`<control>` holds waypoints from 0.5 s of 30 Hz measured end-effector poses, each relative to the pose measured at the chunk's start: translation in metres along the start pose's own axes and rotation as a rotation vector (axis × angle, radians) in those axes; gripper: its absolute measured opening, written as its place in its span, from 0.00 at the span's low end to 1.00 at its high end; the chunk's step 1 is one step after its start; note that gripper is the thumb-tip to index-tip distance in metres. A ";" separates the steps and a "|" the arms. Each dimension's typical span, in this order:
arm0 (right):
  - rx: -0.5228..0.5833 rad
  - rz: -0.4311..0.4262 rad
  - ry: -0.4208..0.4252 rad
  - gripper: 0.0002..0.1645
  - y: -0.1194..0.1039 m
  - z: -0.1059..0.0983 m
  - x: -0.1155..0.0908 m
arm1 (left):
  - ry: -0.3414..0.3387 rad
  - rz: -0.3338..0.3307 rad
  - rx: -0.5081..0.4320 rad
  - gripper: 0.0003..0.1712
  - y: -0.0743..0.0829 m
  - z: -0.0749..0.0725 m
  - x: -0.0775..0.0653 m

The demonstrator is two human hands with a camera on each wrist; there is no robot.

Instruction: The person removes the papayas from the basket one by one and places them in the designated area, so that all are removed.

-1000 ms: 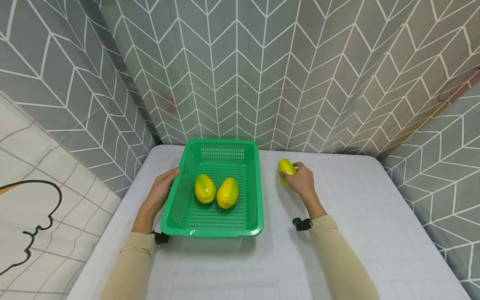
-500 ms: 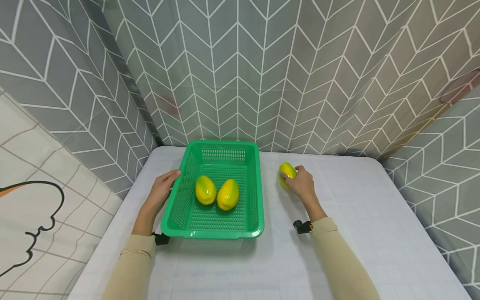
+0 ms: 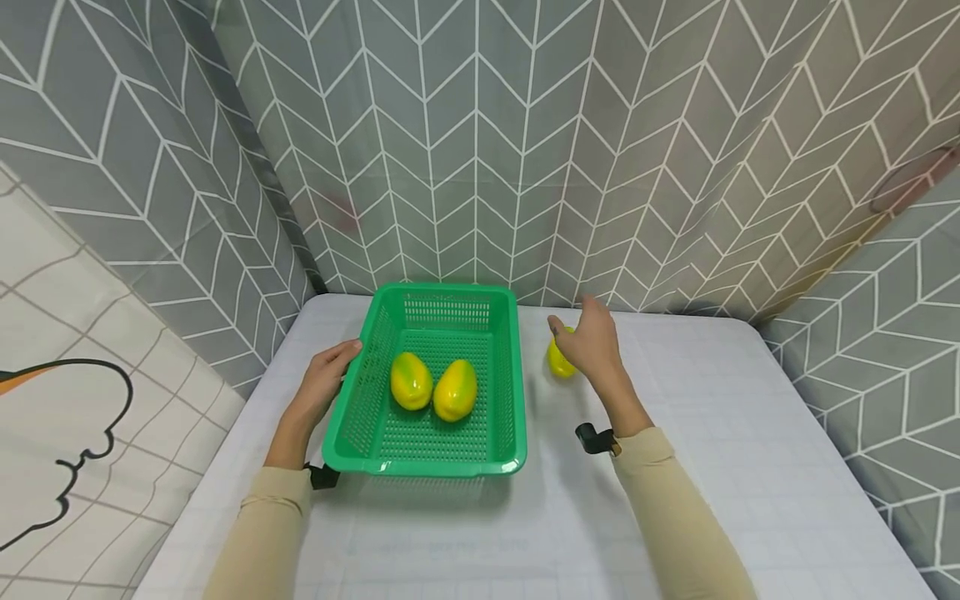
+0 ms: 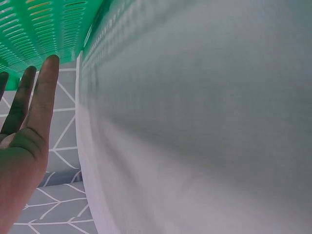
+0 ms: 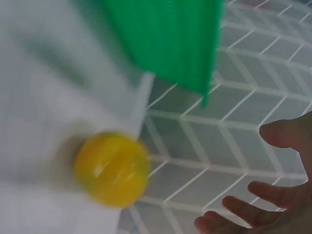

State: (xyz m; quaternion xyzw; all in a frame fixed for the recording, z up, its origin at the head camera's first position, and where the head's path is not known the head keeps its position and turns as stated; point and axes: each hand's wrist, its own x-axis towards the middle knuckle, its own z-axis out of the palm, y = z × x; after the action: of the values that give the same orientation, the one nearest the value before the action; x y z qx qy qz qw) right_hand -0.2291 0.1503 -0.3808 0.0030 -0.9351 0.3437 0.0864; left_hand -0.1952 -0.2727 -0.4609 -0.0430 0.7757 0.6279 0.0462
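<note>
A green plastic basket (image 3: 424,468) stands on the white-covered table, with two glossy yellow-green fruits, perhaps mangoes or small papayas, inside: a left one (image 3: 410,381) and a right one (image 3: 455,390). My left hand (image 3: 318,385) is at the basket's left side; in the left wrist view its straight fingers (image 4: 43,100) reach up to the green wall. To the right of the basket, a third fruit (image 3: 560,360) lies on the table, partly hidden by my right hand (image 3: 596,342). The right wrist view shows this fruit (image 5: 112,169) apart from the spread fingers (image 5: 248,207).
The white table (image 3: 720,467) extends to the right and front of the basket. Behind it hangs a grey curtain (image 3: 480,167) with white chevron lines, and similar cloth lines both sides. A small black wrist camera (image 3: 595,438) sits below my right wrist.
My right hand has let go of the third fruit, its fingers now lifted and spread. The fruit sits slightly further left. My left hand and the basket stay in place.
</note>
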 end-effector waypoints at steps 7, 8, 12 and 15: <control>0.157 -0.079 -0.021 0.35 -0.043 0.006 -0.003 | 0.011 -0.007 -0.001 0.41 -0.002 0.001 0.002; 0.172 -0.078 -0.029 0.35 -0.048 0.008 -0.003 | 0.012 -0.006 0.001 0.41 -0.002 0.002 0.002; 0.205 -0.078 -0.070 0.33 -0.063 0.015 -0.003 | 0.006 0.004 0.009 0.42 -0.003 0.003 0.002; 0.215 -0.085 -0.115 0.33 -0.073 0.025 -0.002 | 0.006 0.012 0.020 0.42 -0.002 0.002 0.002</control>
State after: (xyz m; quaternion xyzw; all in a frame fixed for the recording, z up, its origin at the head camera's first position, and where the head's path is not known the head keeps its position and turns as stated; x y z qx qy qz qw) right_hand -0.2264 0.0788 -0.3527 0.0715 -0.8953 0.4373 0.0462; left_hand -0.1964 -0.2715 -0.4635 -0.0400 0.7823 0.6203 0.0407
